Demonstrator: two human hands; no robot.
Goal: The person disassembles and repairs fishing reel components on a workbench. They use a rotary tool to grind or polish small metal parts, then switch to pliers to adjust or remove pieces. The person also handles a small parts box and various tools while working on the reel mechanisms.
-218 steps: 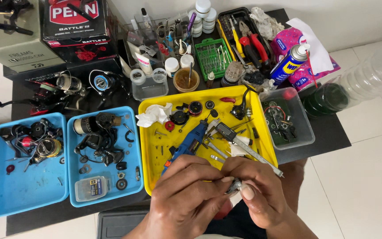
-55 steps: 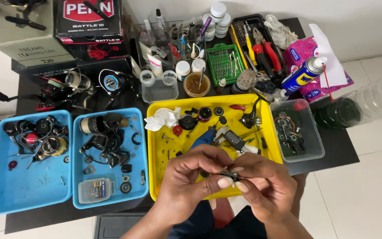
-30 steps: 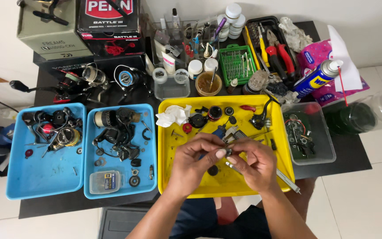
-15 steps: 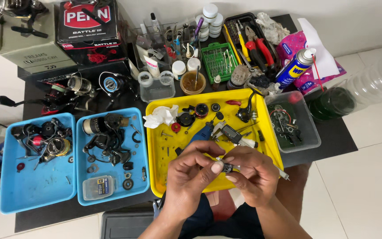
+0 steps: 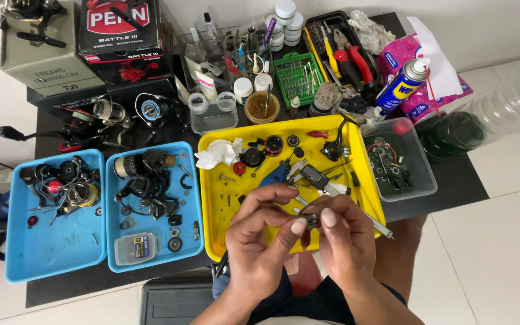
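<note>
Left hand (image 5: pixel 263 238) and right hand (image 5: pixel 341 238) pinched one small dark part (image 5: pixel 312 220) together, lower centre; reels lay stripped across yellow tray (image 5: pixel 224 232) and blue trays (image 5: pixel 61 265), reassembly apparently unfinished.

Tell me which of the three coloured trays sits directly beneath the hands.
The yellow tray, rightmost of the three; both blue trays lie to its left, away from the left hand and right hand.

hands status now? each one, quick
Left hand: pinched shut on the small dark part.
Right hand: fingertips pinched on the same small dark part, above the yellow tray.
</note>
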